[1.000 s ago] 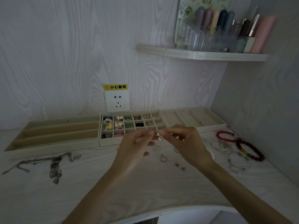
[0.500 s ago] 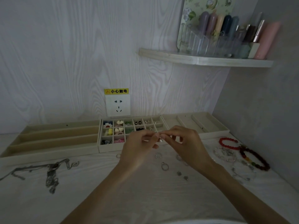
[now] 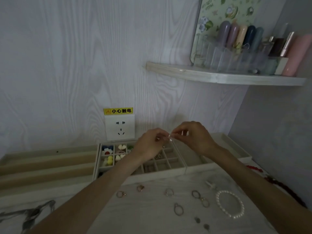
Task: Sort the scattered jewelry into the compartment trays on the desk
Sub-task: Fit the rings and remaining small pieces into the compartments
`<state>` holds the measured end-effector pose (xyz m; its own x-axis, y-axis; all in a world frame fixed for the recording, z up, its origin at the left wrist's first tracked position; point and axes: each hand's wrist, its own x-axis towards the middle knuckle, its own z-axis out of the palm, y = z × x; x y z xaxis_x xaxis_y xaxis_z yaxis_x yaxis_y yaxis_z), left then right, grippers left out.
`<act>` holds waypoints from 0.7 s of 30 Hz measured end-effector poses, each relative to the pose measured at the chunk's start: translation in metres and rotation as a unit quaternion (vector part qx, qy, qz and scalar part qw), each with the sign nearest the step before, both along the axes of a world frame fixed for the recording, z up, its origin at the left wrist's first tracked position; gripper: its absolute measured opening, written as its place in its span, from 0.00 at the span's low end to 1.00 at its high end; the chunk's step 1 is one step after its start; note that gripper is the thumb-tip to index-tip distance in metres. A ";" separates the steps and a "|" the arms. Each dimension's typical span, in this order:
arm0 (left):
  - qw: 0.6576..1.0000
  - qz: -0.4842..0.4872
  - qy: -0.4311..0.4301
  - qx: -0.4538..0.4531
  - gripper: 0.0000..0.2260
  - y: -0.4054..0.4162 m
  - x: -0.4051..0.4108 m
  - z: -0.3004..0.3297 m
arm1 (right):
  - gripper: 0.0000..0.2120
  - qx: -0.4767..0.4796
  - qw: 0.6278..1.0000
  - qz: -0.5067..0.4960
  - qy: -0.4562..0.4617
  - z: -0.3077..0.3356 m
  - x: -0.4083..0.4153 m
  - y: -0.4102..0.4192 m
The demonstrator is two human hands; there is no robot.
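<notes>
- Both hands up over the grid tray (image 3: pixel 168 172): left hand (image 3: pixel 149 146) and right hand (image 3: pixel 194 137) fingertip to fingertip, pinching one tiny pale piece of jewelry (image 3: pixel 170 137) between them. Too small to name.
- Left forearm crossing the tray, hiding several middle compartments; flower and heart charms (image 3: pixel 112 153) visible in the left ones.
- Long-slot tray (image 3: pixel 47 164) to the left, another tray (image 3: pixel 236 149) to the right, mostly behind the right arm.
- Loose on the desk (image 3: pixel 152 217): several rings (image 3: pixel 178 209), a pearl bracelet (image 3: pixel 230 204), dark red beads (image 3: pixel 276 182) near the right edge, silver chains (image 3: pixel 28 215) far left.
- Wall socket (image 3: pixel 119 127) with yellow warning label just behind; corner shelf (image 3: pixel 219 76) with cosmetics above.
</notes>
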<state>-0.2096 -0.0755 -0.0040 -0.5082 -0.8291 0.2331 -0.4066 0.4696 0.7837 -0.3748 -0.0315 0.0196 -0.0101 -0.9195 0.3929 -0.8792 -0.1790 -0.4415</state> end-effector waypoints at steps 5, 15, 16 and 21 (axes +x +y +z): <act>0.997 -0.033 -0.072 0.001 0.12 -0.015 -0.004 -0.009 | 0.05 0.026 0.999 -0.004 0.046 -0.010 -0.007 -0.014; 0.910 0.007 -0.311 -0.275 0.17 -0.009 0.007 -0.006 | 0.10 0.078 0.983 0.021 0.167 -0.015 -0.003 -0.018; 0.905 0.007 -0.319 -0.281 0.17 -0.010 0.006 -0.006 | 0.10 0.087 0.980 0.020 0.178 -0.013 -0.002 -0.020; 0.906 0.011 -0.312 -0.286 0.17 -0.016 0.006 -0.007 | 0.11 0.089 0.968 0.015 0.232 -0.010 0.006 -0.027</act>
<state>-0.2031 -0.0917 -0.0110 -0.6743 -0.6743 0.3012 -0.7001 0.7134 0.0298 -0.3687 -0.0584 0.0091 0.1585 -0.9701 0.1837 -0.9858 -0.1659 -0.0255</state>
